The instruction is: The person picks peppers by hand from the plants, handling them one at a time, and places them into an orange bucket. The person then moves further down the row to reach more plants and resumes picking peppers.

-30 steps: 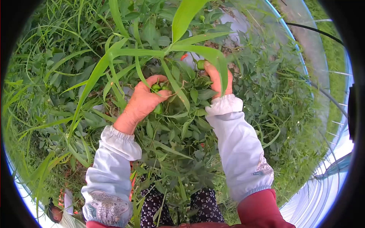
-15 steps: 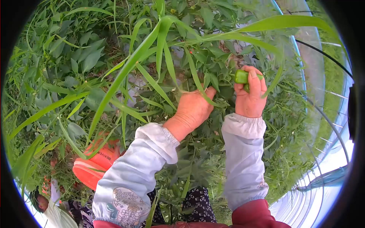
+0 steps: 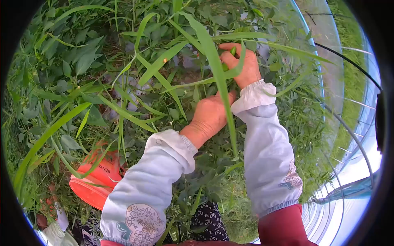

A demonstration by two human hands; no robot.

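Note:
My right hand (image 3: 249,70) is closed around a green pepper (image 3: 225,67), of which only small parts show between the fingers and behind a grass blade. It reaches in among the pepper plants (image 3: 271,67), above and to the right of my other hand. My left hand (image 3: 207,112) is curled low in the foliage, back of the hand upward. Leaves and a long grass blade (image 3: 219,78) hide its fingertips, so what it grips cannot be made out. Both forearms wear pale sleeve covers.
A red bucket (image 3: 92,182) lies tilted among the plants beside my left forearm. Long grass blades (image 3: 53,127) cross the view. Plastic sheeting (image 3: 330,74) and a black hose or cable (image 3: 349,61) run along the right. Part of another person (image 3: 57,233) shows at lower left.
My right hand has moved up and left with the green pepper, turning inward over the plants. My left hand has stayed nearly in place. The grass blades have shifted.

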